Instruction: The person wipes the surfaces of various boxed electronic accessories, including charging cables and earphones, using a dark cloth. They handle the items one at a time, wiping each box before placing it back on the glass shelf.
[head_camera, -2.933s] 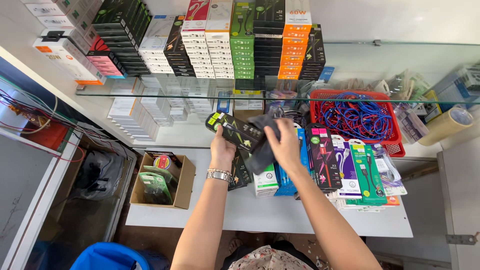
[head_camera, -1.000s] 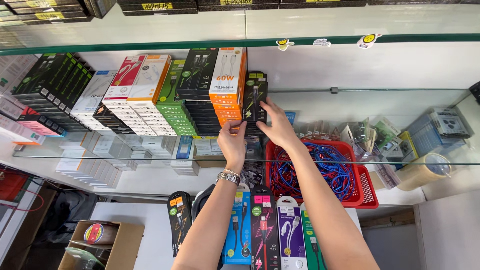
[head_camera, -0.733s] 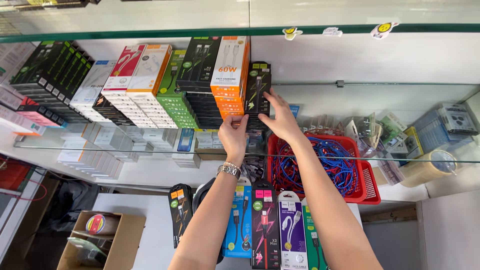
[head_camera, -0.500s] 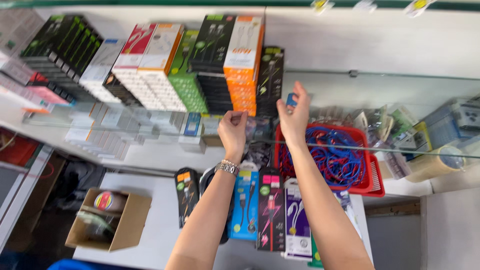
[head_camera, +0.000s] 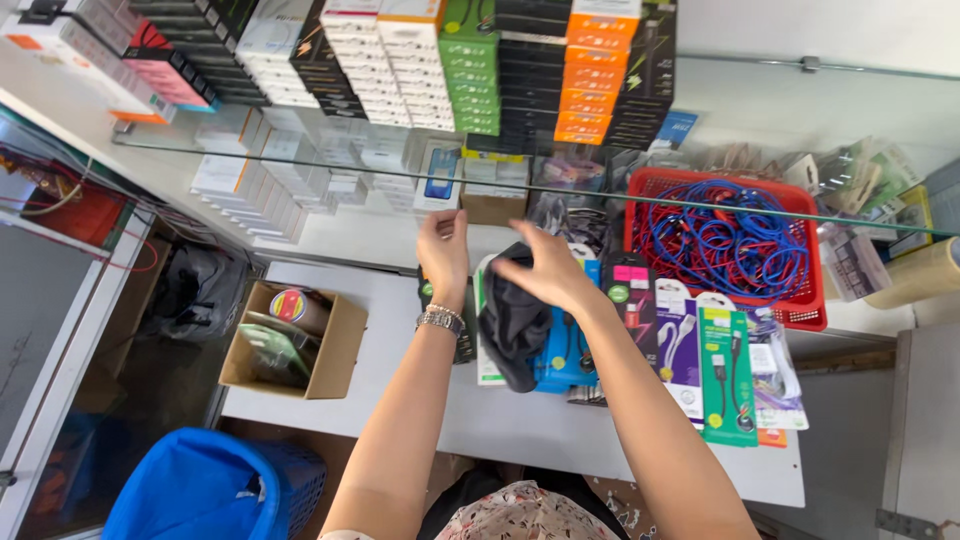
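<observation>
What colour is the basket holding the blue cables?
Red basket, blue cables inside; seen best in the head view.

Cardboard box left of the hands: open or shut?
Open. The cardboard box has no lid or flaps over its top, and the head view looks straight down onto packaged items inside. It sits on the white table.

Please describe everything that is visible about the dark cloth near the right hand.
The dark cloth is dark grey to black, looks soft and matte, and hangs in loose folds rather than lying flat. Its upper edge is at the fingers of the right hand, which seem to pinch it; the exact grip is partly hidden. Its lower part droops onto the blue cable package and the white package on the white table. The left hand is beside it, apart from it.
</observation>
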